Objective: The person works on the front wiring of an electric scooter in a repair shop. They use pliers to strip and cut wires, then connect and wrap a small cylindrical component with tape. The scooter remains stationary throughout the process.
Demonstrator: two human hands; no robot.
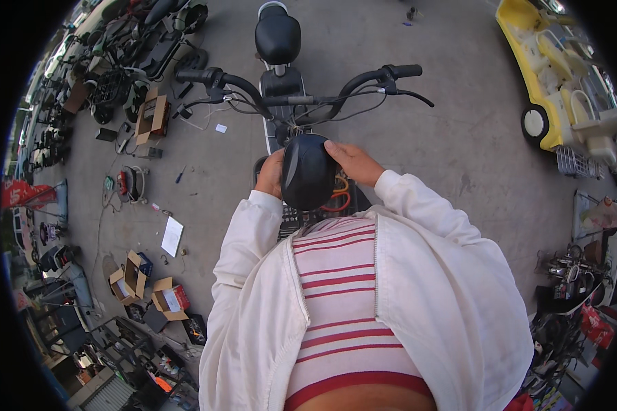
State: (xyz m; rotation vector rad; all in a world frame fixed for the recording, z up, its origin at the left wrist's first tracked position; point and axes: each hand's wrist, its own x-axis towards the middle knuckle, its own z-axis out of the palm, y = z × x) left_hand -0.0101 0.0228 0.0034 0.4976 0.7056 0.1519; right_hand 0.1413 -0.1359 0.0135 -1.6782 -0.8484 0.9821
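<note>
Between my two hands is a black, rounded headlight housing (307, 175) at the front of an electric scooter, just below its handlebar (289, 101). My left hand (271, 174) grips the housing's left side, its fingers mostly hidden behind it. On the opposite side, my right hand (355, 163) holds it with the thumb on the upper right edge. Thin cables (300, 129) run from the handlebar to behind the housing. A black basket (291, 218) is partly visible under it, with orange and red loops (341, 197) beside my right hand. The black seat (278, 40) is farther off.
On the concrete floor to the left lie a screwdriver (180, 175), a white sheet (172, 236), a red-and-black tool (123, 183) and open cardboard boxes (152, 118). Parked scooters (140, 58) crowd the far left. A yellow vehicle (528, 75) stands at the far right.
</note>
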